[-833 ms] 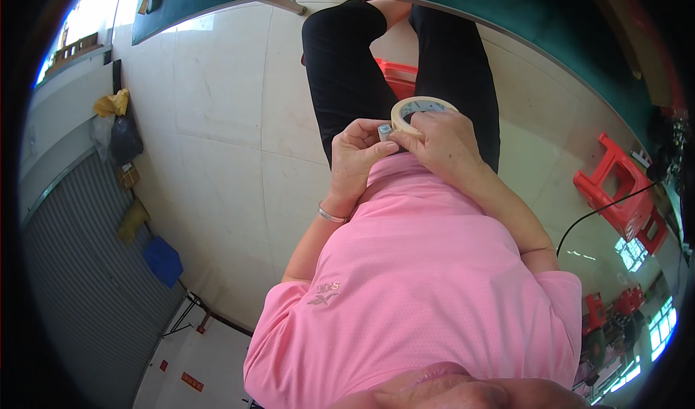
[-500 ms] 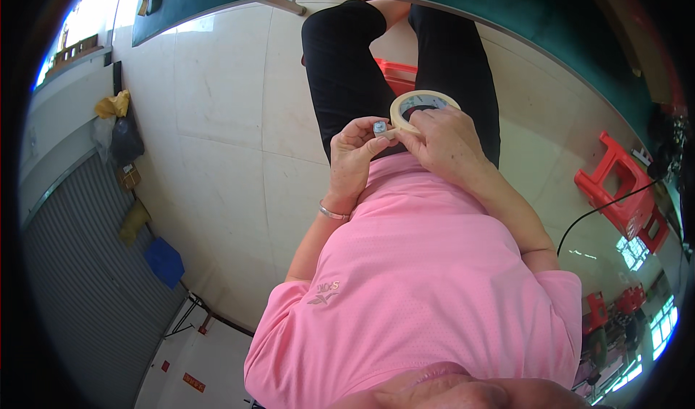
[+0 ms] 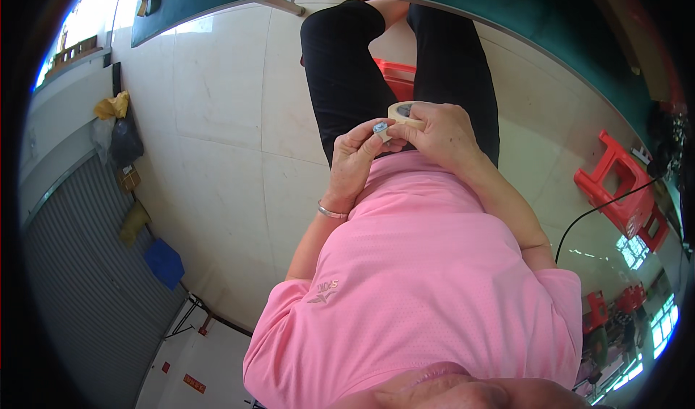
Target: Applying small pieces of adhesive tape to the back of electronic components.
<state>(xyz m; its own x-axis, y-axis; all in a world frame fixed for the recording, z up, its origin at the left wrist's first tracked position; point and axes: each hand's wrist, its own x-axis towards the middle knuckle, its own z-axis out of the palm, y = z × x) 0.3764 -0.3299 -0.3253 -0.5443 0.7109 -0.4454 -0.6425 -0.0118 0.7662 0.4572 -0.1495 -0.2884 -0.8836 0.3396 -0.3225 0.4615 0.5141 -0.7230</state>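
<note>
Seen from above, a seated person's two bare hands meet over the lap, close together in front of a pink short-sleeved shirt and black trousers. The left hand pinches a small, pale, block-like piece with a bluish-grey end between thumb and fingers, at its fingertips, on the side nearest the right hand. This tip grip seems meant to keep the piece steady while leaving its end and one side uncovered. The right hand is closed on a cream ring-shaped roll of tape, which sits at its fingertips, just beyond the small piece; holding both so near probably lets the right fingertips work at the piece without putting the roll down. The piece's bluish-grey end faces up toward the wearer's head; its long axis appears to run steeply downward from there, tilted a little, though fingers hide the lower end. The roll is tilted, so its opening shows as a narrow oval, partly covered by the right fingers. Whether a strip of tape joins the two is too small to tell.
</note>
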